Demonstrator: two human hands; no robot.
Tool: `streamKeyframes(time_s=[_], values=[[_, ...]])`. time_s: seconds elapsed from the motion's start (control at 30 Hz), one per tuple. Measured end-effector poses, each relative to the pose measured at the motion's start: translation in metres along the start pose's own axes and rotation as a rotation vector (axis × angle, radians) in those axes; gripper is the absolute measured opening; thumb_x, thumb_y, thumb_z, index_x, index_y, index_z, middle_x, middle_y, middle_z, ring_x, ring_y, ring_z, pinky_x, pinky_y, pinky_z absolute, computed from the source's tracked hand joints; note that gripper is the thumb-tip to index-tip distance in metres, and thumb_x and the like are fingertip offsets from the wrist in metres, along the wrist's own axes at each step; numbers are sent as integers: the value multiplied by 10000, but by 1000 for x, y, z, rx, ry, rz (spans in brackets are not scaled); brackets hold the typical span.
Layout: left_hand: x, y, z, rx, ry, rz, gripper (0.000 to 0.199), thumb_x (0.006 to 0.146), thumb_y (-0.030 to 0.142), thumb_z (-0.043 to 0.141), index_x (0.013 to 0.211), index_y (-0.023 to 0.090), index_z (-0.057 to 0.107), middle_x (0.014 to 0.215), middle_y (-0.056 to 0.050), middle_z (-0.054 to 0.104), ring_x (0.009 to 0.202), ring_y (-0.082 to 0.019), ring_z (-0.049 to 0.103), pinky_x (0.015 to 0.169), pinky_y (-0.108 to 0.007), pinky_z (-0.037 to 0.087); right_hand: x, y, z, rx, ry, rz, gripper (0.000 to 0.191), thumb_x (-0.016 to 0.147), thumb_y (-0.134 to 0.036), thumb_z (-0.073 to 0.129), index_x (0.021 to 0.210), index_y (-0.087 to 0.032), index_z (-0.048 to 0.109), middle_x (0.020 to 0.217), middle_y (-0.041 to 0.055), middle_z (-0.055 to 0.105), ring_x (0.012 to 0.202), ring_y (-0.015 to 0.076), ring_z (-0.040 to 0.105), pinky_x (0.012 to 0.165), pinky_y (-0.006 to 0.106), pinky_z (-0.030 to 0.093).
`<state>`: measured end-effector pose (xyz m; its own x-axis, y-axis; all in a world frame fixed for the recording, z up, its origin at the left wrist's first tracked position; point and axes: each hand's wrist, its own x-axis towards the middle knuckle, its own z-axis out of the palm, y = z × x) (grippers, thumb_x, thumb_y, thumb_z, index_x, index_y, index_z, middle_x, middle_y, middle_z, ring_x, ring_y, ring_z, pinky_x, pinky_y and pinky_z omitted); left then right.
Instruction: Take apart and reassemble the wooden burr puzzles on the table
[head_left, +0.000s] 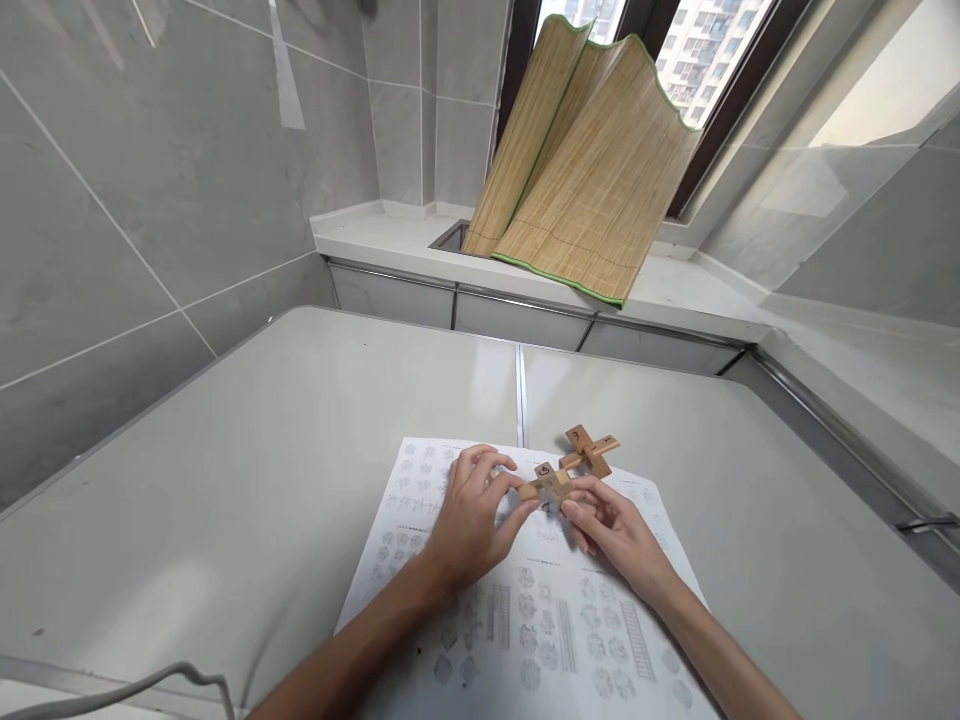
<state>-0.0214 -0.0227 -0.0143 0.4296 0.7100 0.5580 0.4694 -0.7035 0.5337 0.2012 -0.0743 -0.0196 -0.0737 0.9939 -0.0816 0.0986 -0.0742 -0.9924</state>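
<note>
Between my two hands is a small group of interlocked wooden puzzle pieces (553, 482), with a dark mark on one face. My left hand (480, 505) pinches its left end between thumb and fingers. The fingers of my right hand (611, 525) close on its right side. Just beyond, a second cluster of crossed wooden pieces (589, 450), also marked in black, lies at the upper edge of the printed sheet. Under both hands spreads the white instruction sheet (525, 610), covered with small line drawings of puzzle shapes; my forearms hide parts of it.
A pale folding table (225, 480) with a metal seam carries everything. Behind it, a bamboo mat (592, 170) leans on a white ledge (397, 237) under the window. A grey cable (142, 685) runs along the lower left. Grey tiled walls stand on both sides.
</note>
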Motion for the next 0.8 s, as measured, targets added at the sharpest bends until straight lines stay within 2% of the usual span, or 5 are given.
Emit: streamKeyframes(time_s=[0.2,0.4,0.6,0.67,0.8], values=[[1,-1,-6,-23,-4,28,29,957,254,677,961,234,656,1112,-75,692,1169,-282,549,998,-480,493,-3,-3,-1,-34,-127,7,368,970,-570,647,946,-203,637,596,-46,535,523,112,417,544,267,314],[2,2,-12,-60,-48,11,31,971,272,651,954,246,645,1099,-61,709,1137,-270,579,985,-463,491,-7,-10,-2,-6,-186,4,374,968,-568,639,968,-196,672,621,-35,545,532,117,418,564,280,365],[4,3,-9,-90,-32,-9,51,977,258,607,945,227,581,1032,-56,707,1022,-236,618,905,-402,501,-15,-10,11,81,-519,92,395,879,-582,734,987,-205,697,607,-39,561,488,116,446,513,269,392],[7,-2,-11,-23,18,-36,56,972,250,596,928,223,576,1021,-60,700,1012,-237,618,885,-397,496,-15,-12,14,93,-492,62,374,908,-567,713,999,-206,681,601,-46,544,498,115,450,527,264,392],[11,-17,-20,214,156,-106,164,926,255,634,798,221,537,1024,-72,688,1024,-263,605,861,-416,478,-12,-17,12,67,-227,16,359,929,-564,700,1002,-217,640,643,-56,501,539,113,445,551,254,371]])
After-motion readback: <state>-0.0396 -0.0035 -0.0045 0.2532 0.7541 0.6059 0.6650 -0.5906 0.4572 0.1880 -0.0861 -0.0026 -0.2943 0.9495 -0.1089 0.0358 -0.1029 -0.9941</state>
